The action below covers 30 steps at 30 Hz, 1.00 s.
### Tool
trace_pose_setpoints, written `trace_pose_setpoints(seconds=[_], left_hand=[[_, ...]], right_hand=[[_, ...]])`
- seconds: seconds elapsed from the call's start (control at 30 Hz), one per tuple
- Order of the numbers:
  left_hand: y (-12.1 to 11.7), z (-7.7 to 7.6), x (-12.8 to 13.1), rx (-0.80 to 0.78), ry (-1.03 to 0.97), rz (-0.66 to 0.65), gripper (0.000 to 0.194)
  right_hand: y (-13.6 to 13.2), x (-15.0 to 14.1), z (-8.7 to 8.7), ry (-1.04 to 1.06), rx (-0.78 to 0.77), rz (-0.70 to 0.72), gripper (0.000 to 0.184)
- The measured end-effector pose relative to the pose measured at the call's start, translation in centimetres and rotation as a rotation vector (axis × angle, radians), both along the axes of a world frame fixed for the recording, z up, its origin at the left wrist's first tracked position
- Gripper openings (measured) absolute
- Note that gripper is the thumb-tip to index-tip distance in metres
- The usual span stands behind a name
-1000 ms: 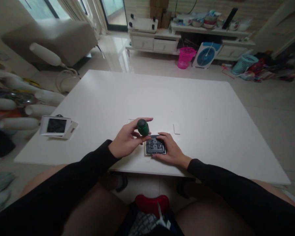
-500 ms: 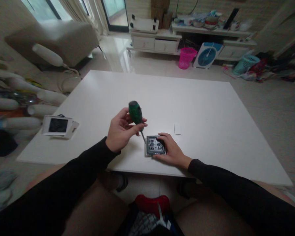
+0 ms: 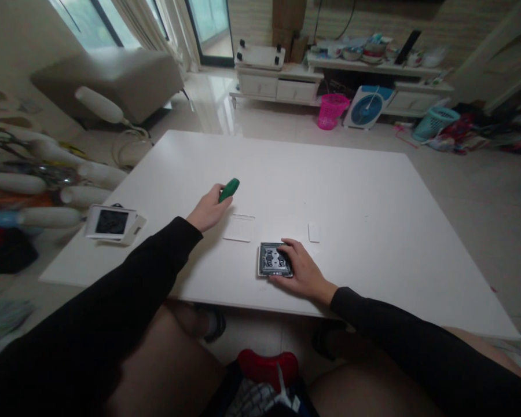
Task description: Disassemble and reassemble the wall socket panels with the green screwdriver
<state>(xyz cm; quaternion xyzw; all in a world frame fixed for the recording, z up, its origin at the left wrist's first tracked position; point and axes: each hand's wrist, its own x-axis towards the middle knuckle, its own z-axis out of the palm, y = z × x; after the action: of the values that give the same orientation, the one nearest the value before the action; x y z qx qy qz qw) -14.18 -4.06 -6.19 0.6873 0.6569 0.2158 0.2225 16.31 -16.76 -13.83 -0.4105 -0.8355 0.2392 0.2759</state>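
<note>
My left hand (image 3: 209,209) is closed around a green-handled screwdriver (image 3: 230,190), held over the table left of centre; its shaft is hidden from me. With my right hand (image 3: 303,267) I grip the right side of a square wall switch plate (image 3: 271,260), thumb at the near edge and fingers at the far edge. The plate lies on the table with its dark inner face up and a pale rim. Between my two hands lies a white square frame (image 3: 237,228). Just beyond my right hand is a small white rectangular piece (image 3: 313,232).
A white table (image 3: 351,191) spreads before me. At its left edge rest another switch plate with a dark centre (image 3: 112,222) and a white box (image 3: 134,230). Beyond the table stand a pink basket (image 3: 331,110), a blue and white fan (image 3: 367,108) and a grey ottoman (image 3: 108,81).
My left hand has pulled the screwdriver away from the switch plate, up and to the left, and its handle has tipped over. The white frame has come into view. My right hand stays on the plate.
</note>
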Motion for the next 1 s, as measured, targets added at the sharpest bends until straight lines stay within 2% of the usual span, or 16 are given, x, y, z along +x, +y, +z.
trace_pose_setpoints(seconds=[0.1,0.4,0.63,1.0], left_hand=[[0.7,-0.8,-0.6,-0.096,0.285,-0.032,0.037],[1.7,-2.5,-2.9,-0.242,0.552,-0.025,0.035],[1.2,-2.6,-2.3,-0.272,0.643,-0.034,0.037],[0.5,-2.2,-1.9,-0.215,0.649,-0.073,0.046]], right_hand=[[-0.1,-0.1,0.1,-0.017,-0.009,-0.017,0.068],[-0.1,-0.1,-0.5,-0.018,-0.008,-0.029,0.069],[-0.1,-0.2,-0.1,-0.022,-0.003,-0.025,0.067],[0.0,-0.1,-0.2,-0.026,0.018,-0.016,0.066]])
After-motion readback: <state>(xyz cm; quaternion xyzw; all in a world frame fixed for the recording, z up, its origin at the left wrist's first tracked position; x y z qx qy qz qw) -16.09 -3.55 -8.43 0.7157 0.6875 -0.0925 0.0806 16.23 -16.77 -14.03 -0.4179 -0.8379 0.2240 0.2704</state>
